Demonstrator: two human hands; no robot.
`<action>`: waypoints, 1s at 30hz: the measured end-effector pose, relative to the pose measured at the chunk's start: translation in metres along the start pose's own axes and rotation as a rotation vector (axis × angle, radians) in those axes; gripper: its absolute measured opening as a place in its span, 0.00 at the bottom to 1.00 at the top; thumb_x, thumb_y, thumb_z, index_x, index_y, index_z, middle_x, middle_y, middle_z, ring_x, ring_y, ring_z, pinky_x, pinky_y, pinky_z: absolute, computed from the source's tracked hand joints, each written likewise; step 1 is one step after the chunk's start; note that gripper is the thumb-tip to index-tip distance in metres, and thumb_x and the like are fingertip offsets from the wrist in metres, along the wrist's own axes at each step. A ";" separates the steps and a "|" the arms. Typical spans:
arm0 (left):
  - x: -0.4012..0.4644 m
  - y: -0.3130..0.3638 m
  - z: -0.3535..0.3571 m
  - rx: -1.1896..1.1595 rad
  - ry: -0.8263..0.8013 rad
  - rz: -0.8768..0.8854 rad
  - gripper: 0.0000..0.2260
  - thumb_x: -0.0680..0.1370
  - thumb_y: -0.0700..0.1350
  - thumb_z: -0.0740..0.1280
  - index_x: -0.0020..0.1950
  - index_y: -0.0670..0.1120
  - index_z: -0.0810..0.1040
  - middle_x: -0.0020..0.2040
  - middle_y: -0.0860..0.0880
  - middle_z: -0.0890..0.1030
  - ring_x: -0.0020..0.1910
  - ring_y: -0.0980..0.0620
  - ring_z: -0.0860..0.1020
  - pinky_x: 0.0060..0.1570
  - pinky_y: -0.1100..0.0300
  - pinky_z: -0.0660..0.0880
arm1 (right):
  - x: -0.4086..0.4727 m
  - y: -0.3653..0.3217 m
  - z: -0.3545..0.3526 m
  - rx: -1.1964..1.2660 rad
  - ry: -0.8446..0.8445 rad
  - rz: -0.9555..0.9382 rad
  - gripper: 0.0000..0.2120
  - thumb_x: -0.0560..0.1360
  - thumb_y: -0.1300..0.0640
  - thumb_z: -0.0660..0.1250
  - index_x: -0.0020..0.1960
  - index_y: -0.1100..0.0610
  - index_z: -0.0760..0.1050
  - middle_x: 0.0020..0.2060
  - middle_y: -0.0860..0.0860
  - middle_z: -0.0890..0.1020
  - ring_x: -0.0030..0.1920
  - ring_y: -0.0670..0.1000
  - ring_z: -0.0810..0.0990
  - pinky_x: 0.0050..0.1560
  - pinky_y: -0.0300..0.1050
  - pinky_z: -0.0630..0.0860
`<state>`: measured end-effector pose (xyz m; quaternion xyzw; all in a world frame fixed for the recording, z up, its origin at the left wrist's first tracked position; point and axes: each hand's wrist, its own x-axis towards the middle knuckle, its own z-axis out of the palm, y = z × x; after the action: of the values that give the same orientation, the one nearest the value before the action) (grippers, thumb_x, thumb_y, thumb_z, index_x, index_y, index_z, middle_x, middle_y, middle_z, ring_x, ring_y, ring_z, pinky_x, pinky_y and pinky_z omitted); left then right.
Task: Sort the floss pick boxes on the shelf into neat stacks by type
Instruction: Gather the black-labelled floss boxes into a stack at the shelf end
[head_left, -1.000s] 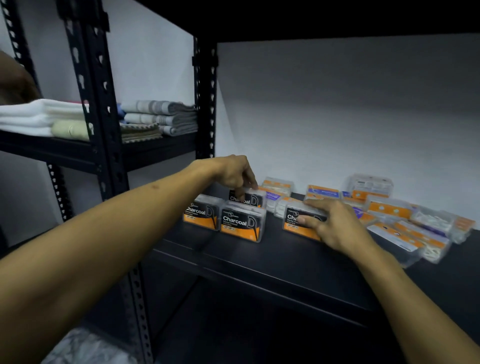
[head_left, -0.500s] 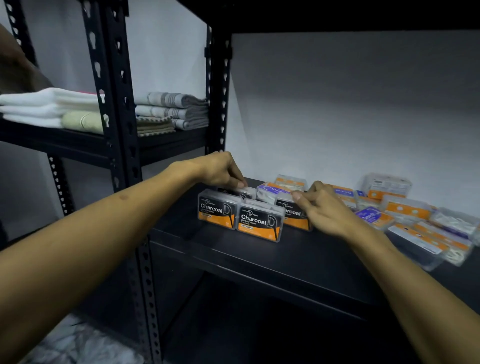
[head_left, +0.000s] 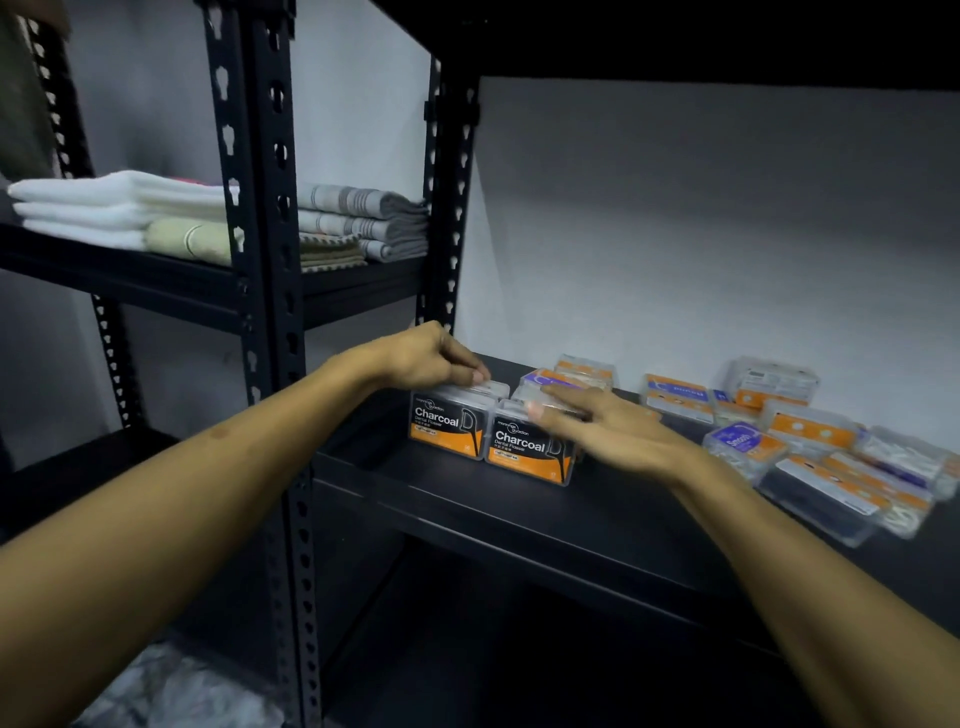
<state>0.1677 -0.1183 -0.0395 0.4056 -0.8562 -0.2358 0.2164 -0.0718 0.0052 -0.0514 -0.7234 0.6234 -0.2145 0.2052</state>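
Observation:
Two black-and-orange Charcoal floss pick boxes stand side by side near the front of the black shelf (head_left: 519, 525): the left one (head_left: 448, 425) and the right one (head_left: 527, 451). My left hand (head_left: 426, 358) has its fingers curled, with the fingertips pinching the top rear edge of the left Charcoal box. My right hand (head_left: 610, 428) lies flat with straight fingers over the top of the right Charcoal box and the boxes behind it. A purple-labelled box (head_left: 551, 381) shows just behind my right fingers. What is under my right palm is hidden.
A loose pile of clear floss pick boxes with orange and purple labels (head_left: 810, 436) covers the right part of the shelf, up to the white back wall. A black shelf post (head_left: 260, 260) stands at the left. Folded towels (head_left: 119, 208) lie on the neighbouring shelf.
My right hand has slid a third Charcoal box leftward until it sits behind the front pair, then flattened over them. My left hand stayed at the left box.

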 end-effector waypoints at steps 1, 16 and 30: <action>-0.003 -0.002 0.005 -0.072 0.023 -0.010 0.08 0.78 0.48 0.71 0.56 0.52 0.86 0.50 0.59 0.86 0.49 0.67 0.79 0.55 0.72 0.70 | 0.001 0.003 0.004 -0.011 0.014 -0.018 0.37 0.73 0.31 0.63 0.77 0.45 0.62 0.72 0.44 0.69 0.67 0.45 0.69 0.61 0.39 0.62; -0.022 -0.009 0.062 -0.802 0.435 -0.266 0.11 0.72 0.46 0.76 0.50 0.43 0.82 0.46 0.47 0.86 0.42 0.50 0.84 0.43 0.58 0.79 | -0.003 0.024 0.036 0.322 0.211 -0.016 0.35 0.64 0.41 0.80 0.65 0.45 0.69 0.58 0.42 0.80 0.57 0.42 0.80 0.64 0.47 0.76; -0.028 -0.004 0.060 -0.887 0.339 -0.224 0.03 0.75 0.40 0.70 0.48 0.44 0.80 0.39 0.47 0.82 0.37 0.51 0.80 0.36 0.61 0.75 | -0.007 0.025 0.037 0.360 0.258 -0.032 0.33 0.60 0.41 0.82 0.60 0.43 0.72 0.54 0.42 0.83 0.53 0.41 0.82 0.60 0.47 0.79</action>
<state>0.1524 -0.0848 -0.0948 0.3966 -0.5771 -0.5302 0.4781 -0.0719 0.0100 -0.0963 -0.6514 0.5848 -0.4161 0.2462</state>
